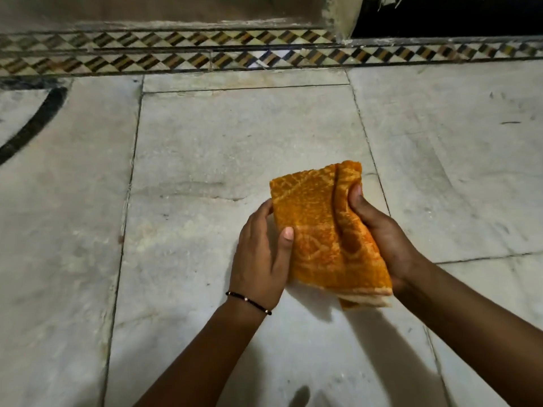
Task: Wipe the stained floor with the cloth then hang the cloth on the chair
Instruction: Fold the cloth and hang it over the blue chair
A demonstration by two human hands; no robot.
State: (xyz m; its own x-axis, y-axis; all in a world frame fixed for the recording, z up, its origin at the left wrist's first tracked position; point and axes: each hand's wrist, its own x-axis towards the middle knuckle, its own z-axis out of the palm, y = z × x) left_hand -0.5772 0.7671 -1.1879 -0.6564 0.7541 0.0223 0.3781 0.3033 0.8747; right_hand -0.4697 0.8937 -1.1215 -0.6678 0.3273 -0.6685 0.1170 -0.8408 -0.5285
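Note:
A folded orange patterned cloth point(320, 230) is held above the white marble floor point(229, 136) in the middle of the view. My left hand point(260, 259) grips its left edge, thumb lying on top of the fabric. My right hand point(382, 230) clasps its right side from underneath, thumb pressed into a fold. The floor slab beneath shows faint greyish smudges and a streak to the left of the cloth. No chair is in view.
A checkered tile border point(205, 57) runs along the far wall base. A dark doorway opening point(446, 16) is at the top right. A black curved inlay point(32, 127) crosses the floor at the far left.

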